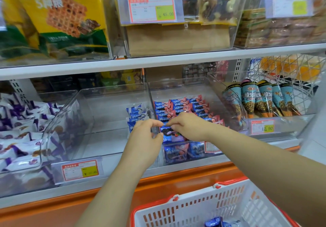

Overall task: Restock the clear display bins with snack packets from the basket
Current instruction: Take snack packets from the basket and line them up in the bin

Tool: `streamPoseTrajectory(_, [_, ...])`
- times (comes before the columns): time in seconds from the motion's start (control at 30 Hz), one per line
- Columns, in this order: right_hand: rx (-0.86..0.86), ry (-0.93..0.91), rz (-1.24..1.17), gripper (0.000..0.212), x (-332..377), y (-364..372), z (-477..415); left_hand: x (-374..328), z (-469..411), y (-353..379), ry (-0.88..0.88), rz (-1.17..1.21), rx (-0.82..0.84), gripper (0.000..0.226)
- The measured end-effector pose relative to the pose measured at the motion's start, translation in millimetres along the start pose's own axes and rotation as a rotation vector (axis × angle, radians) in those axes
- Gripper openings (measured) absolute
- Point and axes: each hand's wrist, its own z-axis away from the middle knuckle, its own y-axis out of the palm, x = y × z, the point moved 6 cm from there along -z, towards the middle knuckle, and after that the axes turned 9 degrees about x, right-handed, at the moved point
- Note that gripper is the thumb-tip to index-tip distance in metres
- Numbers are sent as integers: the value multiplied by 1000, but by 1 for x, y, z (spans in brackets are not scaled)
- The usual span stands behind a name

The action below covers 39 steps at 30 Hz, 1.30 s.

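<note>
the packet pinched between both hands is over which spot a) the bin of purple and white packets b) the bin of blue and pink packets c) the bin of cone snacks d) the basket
b: the left hand and right hand pinch a blue and pink packet just above the front rows of matching packets in the clear bin.
</note>
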Motion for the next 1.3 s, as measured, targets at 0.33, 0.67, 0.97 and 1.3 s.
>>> streamPoseTrajectory(0.33, [-245,-197,-42,17,-18,54,160,-47,51,42,431,-346,-74,18])
streamPoseTrajectory(0.67, [522,322,187,34,-185,224,205,39,109,218,242,-772,875,27])
streamPoseTrajectory(0.97, [638,165,729,44,-226,293,205,67,110,255,148,-880,1110,35])
streamPoseTrajectory(1.3, [569,189,690,23,-204,245,184,48,97,251,144,-798,1060,35])
